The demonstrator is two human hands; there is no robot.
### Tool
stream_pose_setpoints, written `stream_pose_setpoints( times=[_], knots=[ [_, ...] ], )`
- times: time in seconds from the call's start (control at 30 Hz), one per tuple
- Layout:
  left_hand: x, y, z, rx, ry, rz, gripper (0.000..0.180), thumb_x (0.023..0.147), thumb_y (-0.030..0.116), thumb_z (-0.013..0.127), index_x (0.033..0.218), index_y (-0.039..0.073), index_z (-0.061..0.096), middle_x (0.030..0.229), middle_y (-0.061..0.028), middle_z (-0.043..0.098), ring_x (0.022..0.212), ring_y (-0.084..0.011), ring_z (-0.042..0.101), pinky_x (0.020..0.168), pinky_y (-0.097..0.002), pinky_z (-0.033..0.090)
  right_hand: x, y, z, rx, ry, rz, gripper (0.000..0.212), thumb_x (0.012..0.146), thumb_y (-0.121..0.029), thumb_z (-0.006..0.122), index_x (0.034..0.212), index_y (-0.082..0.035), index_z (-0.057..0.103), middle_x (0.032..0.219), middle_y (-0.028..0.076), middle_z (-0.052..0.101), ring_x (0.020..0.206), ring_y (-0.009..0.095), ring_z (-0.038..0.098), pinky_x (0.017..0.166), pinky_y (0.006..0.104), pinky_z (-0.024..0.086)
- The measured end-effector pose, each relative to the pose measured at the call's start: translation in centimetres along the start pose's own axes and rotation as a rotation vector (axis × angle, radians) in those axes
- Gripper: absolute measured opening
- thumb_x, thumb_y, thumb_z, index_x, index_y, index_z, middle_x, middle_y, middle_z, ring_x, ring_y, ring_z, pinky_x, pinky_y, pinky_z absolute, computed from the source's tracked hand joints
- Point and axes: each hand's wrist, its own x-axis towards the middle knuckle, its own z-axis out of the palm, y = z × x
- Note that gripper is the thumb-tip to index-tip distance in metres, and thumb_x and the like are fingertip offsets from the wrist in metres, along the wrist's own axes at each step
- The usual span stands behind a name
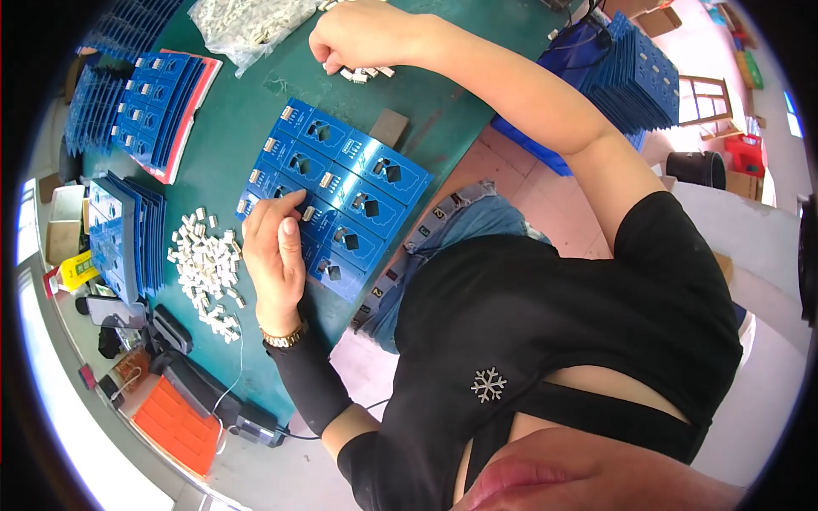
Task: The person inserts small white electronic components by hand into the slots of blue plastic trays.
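A blue circuit board panel [362, 170] lies on the green table [247, 119], with white connectors on some of its sections and dark cut-outs in it. My left hand [277, 247], a gold watch at its wrist, rests over the panel's left edge. Its thumb and index finger are apart, and the index fingertip touches the board near a connector. At the table's far side, my right hand [362, 38] reaches down to a small group of white connectors [362, 75]. Its fingertips are pinched together; whatever lies between them is hidden.
Loose white connectors [204, 264] are heaped left of my left hand. A clear bag of connectors [251, 25] lies beyond. Stacked blue boards [158, 111] stand at the far left, more boards [128, 230] nearer, others [635, 77] in a blue bin. A brown block [389, 128] touches the panel.
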Motion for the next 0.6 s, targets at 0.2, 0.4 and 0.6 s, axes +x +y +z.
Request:
stream_pose_setpoints(
  times=[0.2, 0.4, 0.6],
  knots=[
    [-0.1, 0.2, -0.1, 0.010, 0.005, -0.002, 0.030, 0.100, 0.023, 0.043, 0.105, 0.003, 0.065, 0.083, -0.0101, 0.057, 0.077, -0.0232, 0.056, 0.074, -0.0329, 0.039, -0.4, -1.8, -0.5, 0.228, -0.179, 0.272, 0.012, 0.074, -0.010, 0.072, 0.083, -0.003, 0.072, 0.075, 0.014, 0.070, 0.074, 0.027, 0.069, 0.069, 0.0378, 0.053],
    [-0.3, -0.3, -0.2, 0.003, 0.017, 0.004, 0.028, 0.099, 0.021, 0.045, 0.102, 0.004, 0.067, 0.083, -0.0090, 0.059, 0.077, -0.0252, 0.056, 0.076, -0.0338, 0.040, -3.3, -2.7, 2.7, 0.322, -0.010, -0.447, 0.013, 0.087, -0.011, 0.063, 0.094, -0.004, 0.071, 0.092, 0.010, 0.065, 0.088, 0.026, 0.064, 0.079, 0.0338, 0.051],
    [-0.2, -0.2, -0.3, 0.005, 0.014, -0.004, 0.027, 0.099, 0.021, 0.046, 0.102, 0.003, 0.067, 0.085, -0.0095, 0.061, 0.081, -0.0262, 0.056, 0.080, -0.0347, 0.040, -5.2, -3.7, 3.4, 0.156, -0.028, -0.388, 0.013, 0.088, -0.011, 0.062, 0.095, -0.004, 0.071, 0.093, 0.008, 0.065, 0.088, 0.026, 0.064, 0.079, 0.0329, 0.051]
  ],
)
